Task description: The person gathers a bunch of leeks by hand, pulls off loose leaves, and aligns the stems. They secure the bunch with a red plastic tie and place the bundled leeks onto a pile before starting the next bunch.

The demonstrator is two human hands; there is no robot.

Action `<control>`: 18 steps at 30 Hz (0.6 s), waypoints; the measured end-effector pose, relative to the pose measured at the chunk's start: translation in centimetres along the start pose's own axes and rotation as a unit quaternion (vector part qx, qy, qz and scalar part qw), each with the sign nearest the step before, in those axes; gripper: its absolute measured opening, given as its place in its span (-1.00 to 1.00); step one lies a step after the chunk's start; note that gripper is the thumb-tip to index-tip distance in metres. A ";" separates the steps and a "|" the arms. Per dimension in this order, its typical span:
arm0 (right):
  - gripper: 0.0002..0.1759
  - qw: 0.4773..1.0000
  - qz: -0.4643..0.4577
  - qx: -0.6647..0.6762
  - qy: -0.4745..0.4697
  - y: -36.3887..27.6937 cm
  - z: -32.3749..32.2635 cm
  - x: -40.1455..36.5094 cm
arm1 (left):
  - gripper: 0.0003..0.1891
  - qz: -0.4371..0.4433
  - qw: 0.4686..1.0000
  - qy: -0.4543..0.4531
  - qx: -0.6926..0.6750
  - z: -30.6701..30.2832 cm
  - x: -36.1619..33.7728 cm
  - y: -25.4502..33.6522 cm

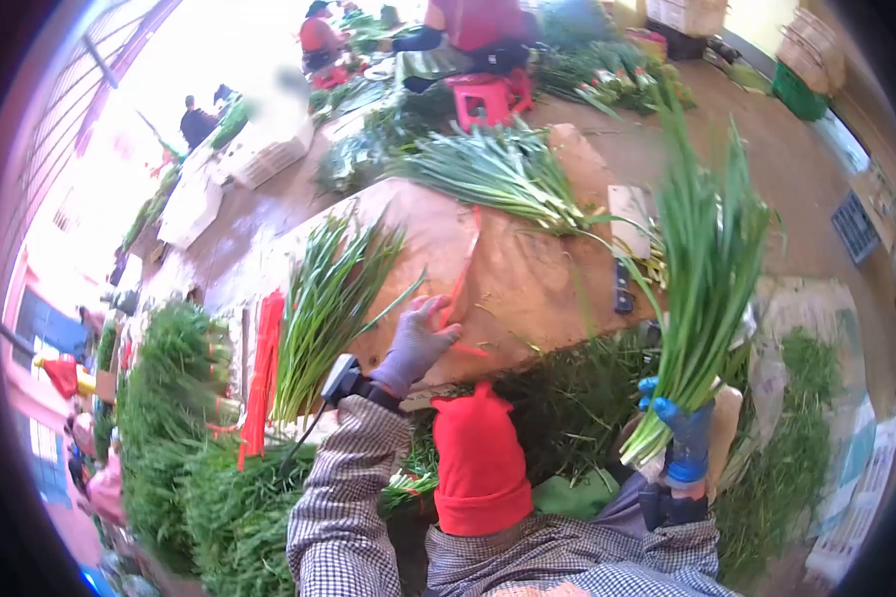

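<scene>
My right hand, in a blue glove, is closed around the lower end of a bunch of green chives, which stands nearly upright with its leaves pointing up. Over the near part of the board, my left hand wears a greyish-purple glove. Its thumb and fingertips are pinched on a red tie strip that stretches away across the surface. Beside that hand lies a loose bunch of long green leaves. More red strips hang at the board's left edge.
The brown board carries another bunch at its far side and a dark-handled knife at right. Heaps of greens lie at left. A red cap is close in front. A person sits on a pink stool beyond.
</scene>
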State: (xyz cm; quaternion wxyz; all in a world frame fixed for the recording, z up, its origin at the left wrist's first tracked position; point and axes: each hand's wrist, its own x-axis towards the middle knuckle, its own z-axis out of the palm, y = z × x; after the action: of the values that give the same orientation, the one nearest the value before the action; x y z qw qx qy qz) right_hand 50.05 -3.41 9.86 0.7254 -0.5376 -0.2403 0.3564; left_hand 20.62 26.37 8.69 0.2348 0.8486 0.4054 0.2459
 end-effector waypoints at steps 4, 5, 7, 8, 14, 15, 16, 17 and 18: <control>-0.50 0.996 0.008 0.059 -0.073 -0.7 1.2 0.3 | -0.34 0.100 0.989 0.028 0.103 -3.7 -0.3 4.6; -0.53 0.990 -0.038 0.056 -0.121 0.1 1.1 0.7 | -0.31 0.129 0.989 0.031 0.064 -4.6 -0.8 7.0; -0.62 0.978 -0.138 -0.107 -0.117 -0.2 3.1 1.0 | -0.10 0.051 0.995 -0.039 -0.074 -5.2 -2.9 10.7; -0.62 0.951 -0.198 -0.218 -0.093 -2.2 4.7 0.8 | 0.01 0.016 0.978 -0.087 -0.188 -5.2 -4.5 13.6; -0.39 0.849 -0.335 -0.367 -0.181 -2.0 14.4 -0.8 | -0.01 -0.154 0.882 -0.099 -0.434 -1.2 -9.7 11.7; -0.39 0.849 -0.340 -0.358 -0.189 -2.5 14.9 -1.3 | -0.01 -0.155 0.886 -0.088 -0.429 -1.6 -9.7 13.0; -0.40 0.809 -0.358 -0.431 -0.178 -3.1 15.5 -2.0 | -0.06 -0.105 0.842 -0.102 -0.518 -2.0 -9.4 15.6; -0.41 0.763 -0.379 -0.496 -0.169 -3.5 16.4 -2.6 | -0.11 -0.051 0.793 -0.109 -0.598 -2.7 -9.6 17.2; -0.41 0.765 -0.392 -0.473 -0.193 -3.7 17.1 -2.9 | -0.15 -0.021 0.805 -0.055 -0.590 -2.9 -10.2 16.7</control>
State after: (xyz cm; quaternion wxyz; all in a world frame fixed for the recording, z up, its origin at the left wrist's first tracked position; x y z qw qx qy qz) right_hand 36.64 4.15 18.77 0.3938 -0.5916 -0.7031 -0.0221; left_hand 22.75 9.36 18.60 0.7175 0.5496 0.1857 0.3856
